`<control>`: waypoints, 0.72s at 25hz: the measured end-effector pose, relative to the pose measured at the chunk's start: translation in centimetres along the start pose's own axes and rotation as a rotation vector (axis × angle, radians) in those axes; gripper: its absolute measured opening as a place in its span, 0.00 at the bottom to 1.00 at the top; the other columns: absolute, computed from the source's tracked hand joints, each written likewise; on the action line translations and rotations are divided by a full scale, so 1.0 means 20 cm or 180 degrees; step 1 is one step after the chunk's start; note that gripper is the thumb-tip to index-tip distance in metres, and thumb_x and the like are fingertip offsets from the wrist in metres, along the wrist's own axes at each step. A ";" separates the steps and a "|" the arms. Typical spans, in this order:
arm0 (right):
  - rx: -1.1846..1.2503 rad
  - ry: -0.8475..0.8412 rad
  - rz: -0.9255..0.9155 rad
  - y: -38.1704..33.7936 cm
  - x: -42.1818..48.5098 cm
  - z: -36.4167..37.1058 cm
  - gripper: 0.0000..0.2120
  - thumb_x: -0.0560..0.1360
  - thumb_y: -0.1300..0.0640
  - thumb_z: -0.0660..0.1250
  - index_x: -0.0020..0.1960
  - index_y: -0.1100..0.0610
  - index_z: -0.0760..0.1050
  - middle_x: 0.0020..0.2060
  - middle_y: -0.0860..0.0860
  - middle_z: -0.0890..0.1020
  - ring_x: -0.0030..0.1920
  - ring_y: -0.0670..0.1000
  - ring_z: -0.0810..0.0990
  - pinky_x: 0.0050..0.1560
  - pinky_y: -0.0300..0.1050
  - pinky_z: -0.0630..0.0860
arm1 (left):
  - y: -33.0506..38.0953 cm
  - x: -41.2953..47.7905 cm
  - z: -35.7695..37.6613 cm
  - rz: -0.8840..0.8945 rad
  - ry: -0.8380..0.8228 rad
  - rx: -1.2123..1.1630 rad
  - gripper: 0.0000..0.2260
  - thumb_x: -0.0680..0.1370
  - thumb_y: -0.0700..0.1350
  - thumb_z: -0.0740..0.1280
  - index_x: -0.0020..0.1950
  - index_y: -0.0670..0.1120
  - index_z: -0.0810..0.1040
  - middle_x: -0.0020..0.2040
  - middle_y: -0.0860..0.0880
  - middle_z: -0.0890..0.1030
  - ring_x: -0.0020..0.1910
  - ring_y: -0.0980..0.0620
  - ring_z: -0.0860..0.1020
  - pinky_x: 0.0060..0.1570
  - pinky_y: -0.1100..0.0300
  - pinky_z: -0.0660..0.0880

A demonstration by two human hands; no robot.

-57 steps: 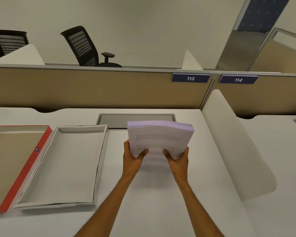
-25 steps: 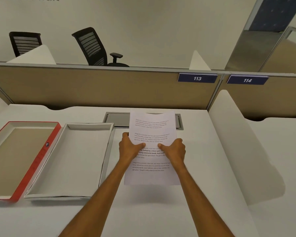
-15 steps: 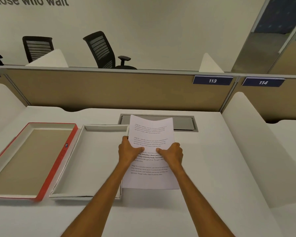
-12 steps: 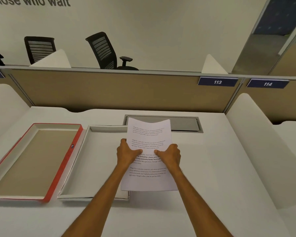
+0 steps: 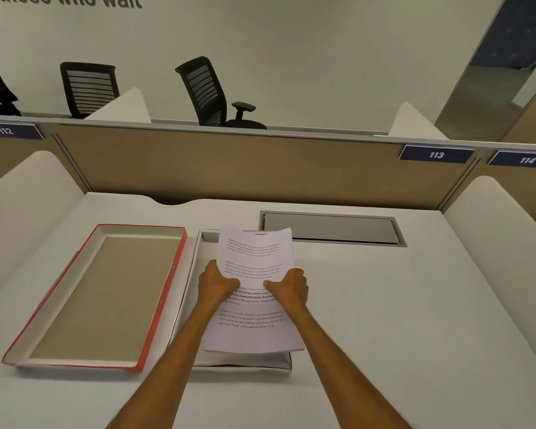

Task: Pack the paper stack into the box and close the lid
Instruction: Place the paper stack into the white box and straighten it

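Observation:
A stack of printed white paper (image 5: 254,329) is held flat, text side up, directly over the white open box (image 5: 188,292). My left hand (image 5: 217,284) grips its left edge and my right hand (image 5: 290,291) grips its right edge, thumbs on top. The stack covers most of the box; only the box's left wall, far left corner and near rim (image 5: 248,363) show. Whether the paper touches the box floor cannot be told. The red-edged lid (image 5: 164,300) lies upside down on the desk just left of the box, its brown inside facing up.
A grey cable hatch (image 5: 331,227) is set into the desk behind the box. White curved dividers (image 5: 492,243) flank the desk on both sides, and a tan partition (image 5: 229,168) closes the back. Office chairs stand beyond it.
The paper stack went from being held upright at the desk's middle to lying flat, then both hands carried it left until it sits over the white box.

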State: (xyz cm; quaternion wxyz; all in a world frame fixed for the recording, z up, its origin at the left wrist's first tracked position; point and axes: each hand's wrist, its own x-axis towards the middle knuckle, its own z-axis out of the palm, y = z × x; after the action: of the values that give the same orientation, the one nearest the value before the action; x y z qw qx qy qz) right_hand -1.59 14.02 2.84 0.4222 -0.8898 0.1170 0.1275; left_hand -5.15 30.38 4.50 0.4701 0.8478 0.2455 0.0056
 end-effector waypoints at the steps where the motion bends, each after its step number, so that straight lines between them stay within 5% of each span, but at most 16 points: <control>1: -0.0009 -0.0023 0.0006 -0.01 0.00 0.04 0.24 0.68 0.50 0.77 0.57 0.61 0.73 0.55 0.57 0.81 0.53 0.57 0.83 0.44 0.45 0.79 | -0.02 0.02 -0.03 -0.0007 -0.0032 -0.0015 0.11 0.69 0.37 0.72 0.47 0.46 0.76 0.48 0.43 0.84 0.43 0.46 0.81 0.42 0.52 0.81; 5: -0.0027 -0.0090 0.0034 -0.05 0.01 0.16 0.22 0.68 0.50 0.77 0.54 0.60 0.74 0.55 0.57 0.80 0.53 0.56 0.82 0.42 0.44 0.78 | -0.11 0.09 -0.12 -0.0024 -0.0238 0.0016 0.07 0.72 0.36 0.69 0.45 0.47 0.76 0.43 0.47 0.82 0.41 0.46 0.82 0.41 0.51 0.81; 8: -0.0118 -0.0110 0.0032 -0.07 0.01 0.25 0.17 0.70 0.51 0.76 0.49 0.57 0.71 0.56 0.58 0.80 0.53 0.56 0.82 0.43 0.42 0.78 | -0.19 0.15 -0.17 -0.0037 -0.0371 -0.0023 0.12 0.72 0.35 0.69 0.42 0.52 0.73 0.42 0.51 0.79 0.36 0.54 0.79 0.30 0.62 0.76; 13: -0.0306 -0.0172 0.0037 -0.05 0.04 0.34 0.20 0.72 0.54 0.73 0.59 0.63 0.73 0.57 0.58 0.76 0.53 0.57 0.82 0.46 0.43 0.81 | -0.28 0.19 -0.17 -0.0115 -0.0417 -0.0058 0.15 0.72 0.34 0.70 0.43 0.54 0.72 0.40 0.54 0.77 0.35 0.58 0.77 0.27 0.68 0.71; 18: -0.0312 -0.0180 0.0024 -0.05 0.06 0.34 0.05 0.72 0.63 0.69 0.40 0.61 0.73 0.44 0.57 0.81 0.42 0.56 0.83 0.40 0.46 0.81 | -0.30 0.21 -0.12 -0.0177 -0.0475 -0.0070 0.14 0.72 0.35 0.70 0.46 0.53 0.71 0.42 0.54 0.77 0.35 0.57 0.77 0.28 0.67 0.71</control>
State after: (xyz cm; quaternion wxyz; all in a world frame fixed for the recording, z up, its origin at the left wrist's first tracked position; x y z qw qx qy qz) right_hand -1.10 19.88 -1.00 0.3807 -0.9051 0.1019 0.1598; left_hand -4.49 36.74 0.21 0.4964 0.8335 0.2331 -0.0680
